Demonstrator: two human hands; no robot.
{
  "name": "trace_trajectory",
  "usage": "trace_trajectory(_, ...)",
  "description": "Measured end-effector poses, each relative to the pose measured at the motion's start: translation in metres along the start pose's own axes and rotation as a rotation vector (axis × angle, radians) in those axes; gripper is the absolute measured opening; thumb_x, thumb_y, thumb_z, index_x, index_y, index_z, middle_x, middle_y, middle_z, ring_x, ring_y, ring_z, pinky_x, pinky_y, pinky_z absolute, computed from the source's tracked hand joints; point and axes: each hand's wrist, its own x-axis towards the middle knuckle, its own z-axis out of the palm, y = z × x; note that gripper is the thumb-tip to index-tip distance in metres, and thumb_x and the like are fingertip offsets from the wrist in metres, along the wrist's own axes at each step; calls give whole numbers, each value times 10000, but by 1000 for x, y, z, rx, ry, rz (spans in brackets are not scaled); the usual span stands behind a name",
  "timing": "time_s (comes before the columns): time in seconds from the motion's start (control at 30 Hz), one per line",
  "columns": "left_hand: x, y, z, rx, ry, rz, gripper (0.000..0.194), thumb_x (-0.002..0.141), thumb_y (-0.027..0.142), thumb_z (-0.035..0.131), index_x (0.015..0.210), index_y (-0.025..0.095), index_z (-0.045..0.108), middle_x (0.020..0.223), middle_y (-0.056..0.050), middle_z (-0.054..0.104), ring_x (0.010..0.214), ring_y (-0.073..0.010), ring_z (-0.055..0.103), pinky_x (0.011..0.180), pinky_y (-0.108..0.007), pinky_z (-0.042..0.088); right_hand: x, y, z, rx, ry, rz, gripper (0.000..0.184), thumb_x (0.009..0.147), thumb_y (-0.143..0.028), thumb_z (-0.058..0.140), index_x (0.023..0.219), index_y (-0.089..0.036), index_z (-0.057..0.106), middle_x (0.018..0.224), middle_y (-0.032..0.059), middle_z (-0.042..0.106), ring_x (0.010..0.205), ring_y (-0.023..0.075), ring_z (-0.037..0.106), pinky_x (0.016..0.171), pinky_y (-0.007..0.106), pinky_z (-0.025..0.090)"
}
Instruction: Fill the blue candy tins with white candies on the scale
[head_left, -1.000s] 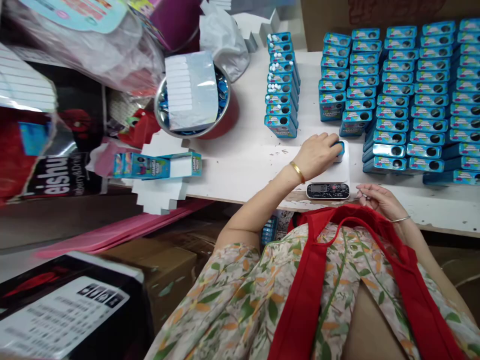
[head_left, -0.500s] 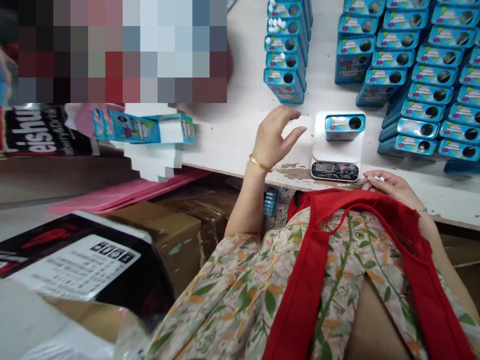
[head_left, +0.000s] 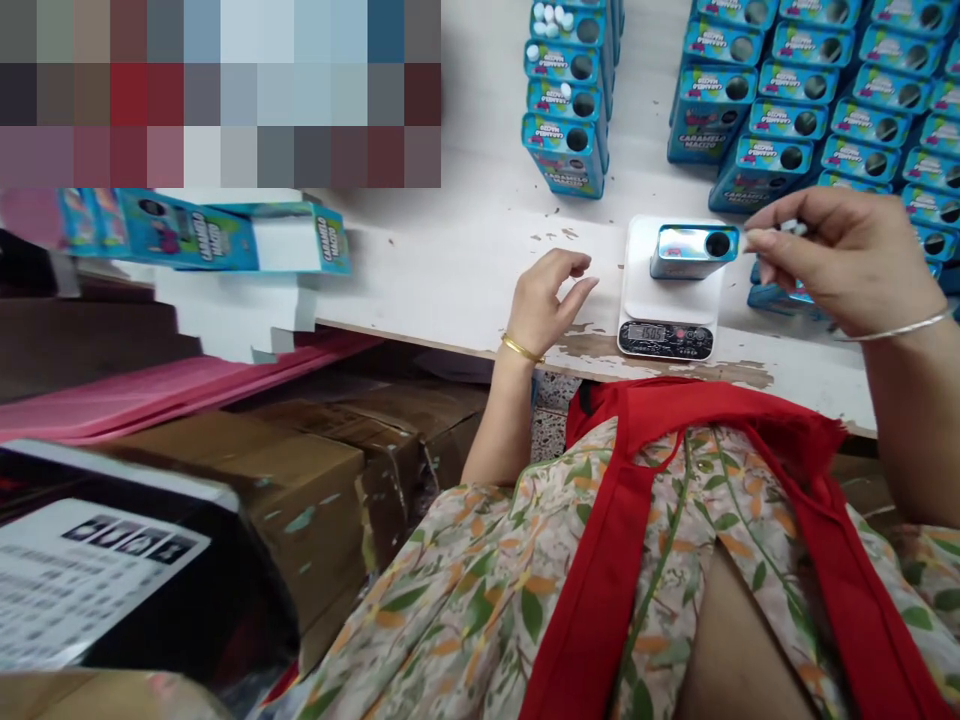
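Note:
One blue candy tin (head_left: 693, 262), with a round dark hole in its top, stands upright on a small white kitchen scale (head_left: 637, 295) whose display is lit. Just right of that tin is my right hand (head_left: 832, 255), closed around a few small white candies (head_left: 792, 227), its fingertips close to the hole. My left hand (head_left: 546, 300) hovers over the table left of the scale, fingers curved and apart, holding nothing.
A row of blue tins (head_left: 564, 160), some with white candies on their lids, stands beyond my left hand. Many more tins (head_left: 795, 120) fill the right side. An opened display box (head_left: 296, 240) lies at the left; cardboard boxes (head_left: 315, 490) sit below the table edge.
My right hand has risen from the table's front edge to beside the tin on the scale, carrying the candies. The left hand has shifted slightly down. The scale's reading has changed.

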Motion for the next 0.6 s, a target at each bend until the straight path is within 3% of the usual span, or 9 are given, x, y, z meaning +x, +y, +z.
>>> trace_trajectory(0.1,-1,0,3,-16,0,-4,232,990,402,529,1058,196,610,996,-71,700,888,-151,656,821,-299,550,15,1,5,-153,-31,-64,86,844,-210,745,877,-137,711,604,-16,586,534,74,540,516,213,415)
trace_trajectory(0.3,-5,-4,8,-27,-14,-18,210,987,385,527,1047,205,617,976,-65,699,877,-160,659,810,-317,555,27,12,10,-542,-70,-301,95,809,-168,735,904,-179,740,756,7,621,824,172,626,816,347,502)
trace_trajectory(0.43,-6,-5,8,-29,-9,-16,200,984,373,533,1039,201,621,962,-62,700,876,-163,661,814,-321,556,27,15,11,-618,-90,-401,198,801,-166,708,983,-228,756,865,28,643,876,204,634,870,385,510)
trace_trajectory(0.6,-7,-5,9,-25,-15,-26,212,990,390,519,1028,205,617,957,-64,699,875,-163,656,809,-317,551,28,11,16,-713,-98,-348,266,821,-140,663,1062,-211,751,943,69,663,938,249,639,887,417,512)
